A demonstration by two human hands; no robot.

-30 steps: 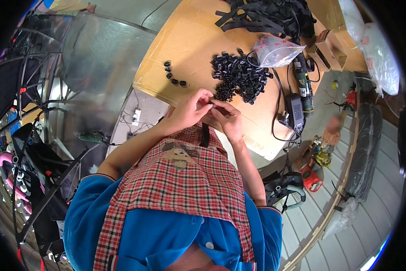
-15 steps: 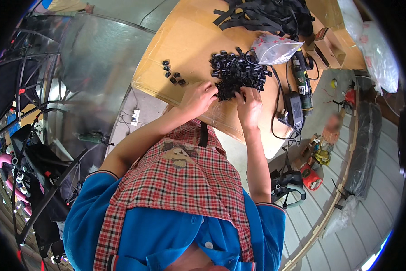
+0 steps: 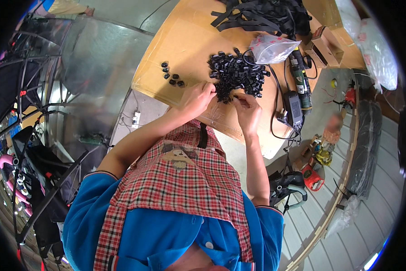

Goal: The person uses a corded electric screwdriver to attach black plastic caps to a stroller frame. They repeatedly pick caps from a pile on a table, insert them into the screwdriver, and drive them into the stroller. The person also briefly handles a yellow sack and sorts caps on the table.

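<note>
A heap of small black plastic parts [image 3: 241,72] lies on the cardboard-covered table [image 3: 185,49], with finer black pieces [image 3: 223,90] at its near edge. My left hand [image 3: 197,100] is closed at the heap's near left side, thumb and fingers pressed together. Whatever it pinches is hidden. Just right of it, my right hand [image 3: 248,113] is also closed, its fingertips pinched by the near edge of the heap. Something tiny may be between them, too small to name. Several loose black parts [image 3: 173,82] lie apart on the left of the table.
Behind the heap lies a clear plastic bag [image 3: 273,49], with black straps [image 3: 261,18] farther back. On the right are a dark power tool [image 3: 301,81], a black power adapter [image 3: 294,108] with cable, and an open cardboard box [image 3: 324,47]. Black-framed items [image 3: 36,171] stand at left.
My right hand has drawn slightly back and left, its fingertips coming off the heap toward its near edge. My left hand has shifted only a little.
</note>
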